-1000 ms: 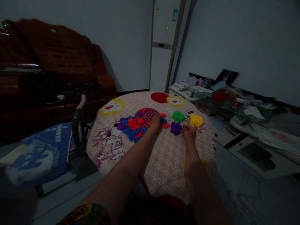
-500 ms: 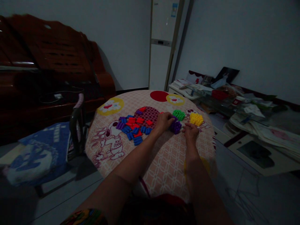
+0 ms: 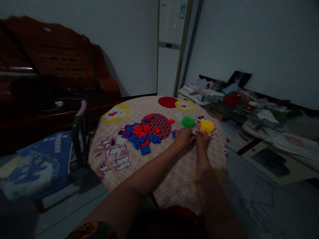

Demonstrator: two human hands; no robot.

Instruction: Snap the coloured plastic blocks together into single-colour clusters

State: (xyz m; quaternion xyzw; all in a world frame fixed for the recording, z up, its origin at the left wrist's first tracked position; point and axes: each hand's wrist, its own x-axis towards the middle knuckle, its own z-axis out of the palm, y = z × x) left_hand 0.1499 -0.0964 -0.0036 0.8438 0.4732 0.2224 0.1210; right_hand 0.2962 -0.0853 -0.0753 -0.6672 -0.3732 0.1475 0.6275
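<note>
I am reaching both arms over the round counter (image 3: pixel 174 172), and my hands are sitting side by side near its right half. My left hand (image 3: pixel 183 139) is lying palm down with its fingers bending toward the right one, and my right hand (image 3: pixel 203 138) is pointing its fingers back at it. A purple bit (image 3: pixel 192 134) is showing between them at the fingertips (the room is dim, so I cannot tell whether either hand is gripping it or only touching it, nor how far the fingers are parting). The left hand is covering whatever is lying beneath it.

A blue piece (image 3: pixel 173 134) is peeking out just left of my left hand. Just beyond the hands, a green cluster (image 3: pixel 188 122) is standing on the cloth, and a yellow cluster (image 3: pixel 207 126) is sitting to its right, near my right fingers. Farther left, a loose pile (image 3: pixel 139 136) of blue, red and purple pieces is spreading over the cloth and onto the edge of a printed dark circle (image 3: pixel 163 124). A lone red piece (image 3: pixel 171 121) is lying at the circle's right edge.

A chair (image 3: pixel 80 132) is standing at my left, and a wooden sofa (image 3: pixel 57 63) is filling the wall behind it.
</note>
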